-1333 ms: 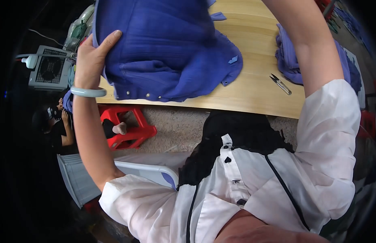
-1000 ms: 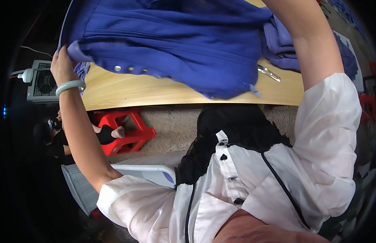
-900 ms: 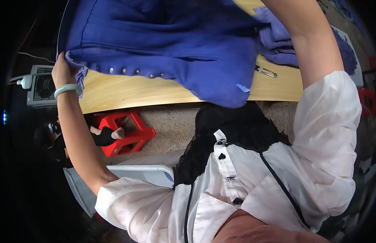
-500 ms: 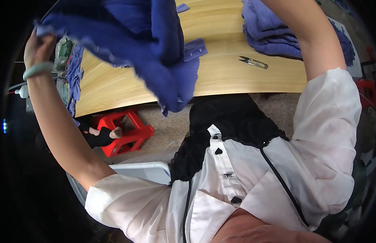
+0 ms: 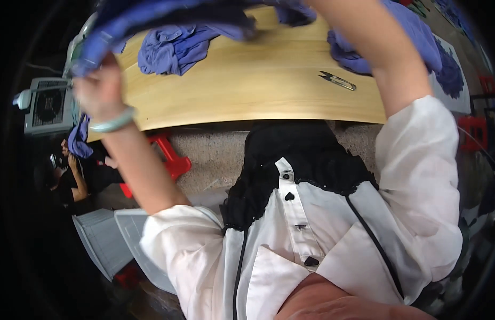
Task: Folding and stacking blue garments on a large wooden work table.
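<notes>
Garment hangs blurred, long axis slanting up rightward from left fingers

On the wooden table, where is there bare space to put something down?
The widest bare patch of the table lies between the crumpled blue cloth, the snips and the near edge. It is crowded at right, where the right forearm crosses the heaped blue cloth, and at upper left, where the left hand raises a blue garment.
</notes>
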A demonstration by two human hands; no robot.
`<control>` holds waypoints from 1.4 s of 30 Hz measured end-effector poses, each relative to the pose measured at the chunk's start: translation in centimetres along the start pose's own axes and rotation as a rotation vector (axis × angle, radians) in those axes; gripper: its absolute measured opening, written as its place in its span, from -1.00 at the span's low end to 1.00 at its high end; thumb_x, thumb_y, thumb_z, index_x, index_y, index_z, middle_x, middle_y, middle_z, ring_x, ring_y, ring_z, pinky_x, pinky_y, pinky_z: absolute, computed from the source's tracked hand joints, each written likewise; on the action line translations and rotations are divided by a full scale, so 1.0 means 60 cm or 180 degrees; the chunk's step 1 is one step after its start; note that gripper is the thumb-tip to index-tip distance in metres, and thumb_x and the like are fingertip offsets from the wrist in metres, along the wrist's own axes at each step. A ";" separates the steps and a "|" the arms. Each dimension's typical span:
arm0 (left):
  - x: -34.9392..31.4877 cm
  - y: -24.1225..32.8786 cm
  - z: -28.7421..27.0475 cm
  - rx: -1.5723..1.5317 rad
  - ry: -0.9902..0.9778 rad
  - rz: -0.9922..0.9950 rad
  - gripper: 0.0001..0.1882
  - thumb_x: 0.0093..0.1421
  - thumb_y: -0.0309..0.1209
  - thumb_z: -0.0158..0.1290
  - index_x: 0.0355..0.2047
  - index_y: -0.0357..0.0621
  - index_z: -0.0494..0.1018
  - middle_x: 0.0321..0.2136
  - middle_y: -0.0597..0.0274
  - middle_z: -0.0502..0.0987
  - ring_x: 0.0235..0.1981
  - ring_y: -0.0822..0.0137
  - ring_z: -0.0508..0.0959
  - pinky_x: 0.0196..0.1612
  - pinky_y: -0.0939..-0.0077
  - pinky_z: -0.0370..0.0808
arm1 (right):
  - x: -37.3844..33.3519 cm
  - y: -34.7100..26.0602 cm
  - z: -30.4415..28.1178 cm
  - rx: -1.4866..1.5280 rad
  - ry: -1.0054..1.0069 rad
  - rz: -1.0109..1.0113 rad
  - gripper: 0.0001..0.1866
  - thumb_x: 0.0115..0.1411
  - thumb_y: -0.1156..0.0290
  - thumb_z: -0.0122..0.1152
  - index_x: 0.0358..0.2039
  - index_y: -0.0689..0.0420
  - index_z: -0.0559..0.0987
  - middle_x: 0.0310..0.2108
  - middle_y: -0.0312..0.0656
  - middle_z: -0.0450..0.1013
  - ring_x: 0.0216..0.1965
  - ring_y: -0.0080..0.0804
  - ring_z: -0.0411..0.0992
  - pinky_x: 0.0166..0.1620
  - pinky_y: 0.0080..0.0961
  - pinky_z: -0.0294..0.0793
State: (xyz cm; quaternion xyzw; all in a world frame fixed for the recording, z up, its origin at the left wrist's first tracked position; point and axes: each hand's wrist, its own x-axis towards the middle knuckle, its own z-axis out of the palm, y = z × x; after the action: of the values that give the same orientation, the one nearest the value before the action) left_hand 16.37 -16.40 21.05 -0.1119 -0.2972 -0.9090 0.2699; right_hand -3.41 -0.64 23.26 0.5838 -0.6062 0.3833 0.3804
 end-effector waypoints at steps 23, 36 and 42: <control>-0.234 -0.169 -0.228 0.0768 0.2036 -0.0571 -0.69 0.17 -0.36 -0.30 -0.19 -0.35 0.22 -0.17 0.01 0.34 -0.11 0.17 0.34 -0.02 0.28 0.26 | -0.329 -0.207 0.174 0.1335 -0.1014 0.0737 -0.74 -0.21 0.54 0.03 -0.39 0.09 0.41 -0.51 -0.20 0.37 -0.41 -0.20 0.38 -0.44 -0.36 0.37; -0.126 -0.015 -0.245 0.0706 0.1909 0.0148 -0.70 0.10 -0.43 -0.33 -0.22 -0.40 0.22 -0.14 -0.06 0.32 -0.07 0.08 0.30 0.02 0.21 0.20 | -0.395 0.112 0.106 -0.1184 -0.1048 0.1432 -0.87 -0.27 0.50 -0.01 -0.63 0.15 0.50 -0.60 0.01 0.39 -0.46 -0.04 0.38 -0.33 -0.23 0.36; -0.135 -0.009 -0.327 0.0920 0.2476 0.0057 -0.67 0.10 -0.37 -0.32 -0.23 -0.36 0.26 -0.19 -0.03 0.38 -0.13 0.10 0.37 -0.02 0.22 0.24 | -0.387 0.153 0.046 -0.0885 -0.1780 0.2217 -0.79 -0.17 0.52 -0.09 -0.52 0.28 0.50 -0.47 0.12 0.40 -0.38 -0.02 0.40 -0.29 -0.25 0.39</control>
State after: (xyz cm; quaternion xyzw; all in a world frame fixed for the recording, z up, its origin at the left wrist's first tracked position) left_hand 21.95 -24.37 2.17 0.2764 -0.2967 -0.8300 0.3829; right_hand -11.94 6.76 0.80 0.3700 -0.8910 0.2312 0.1258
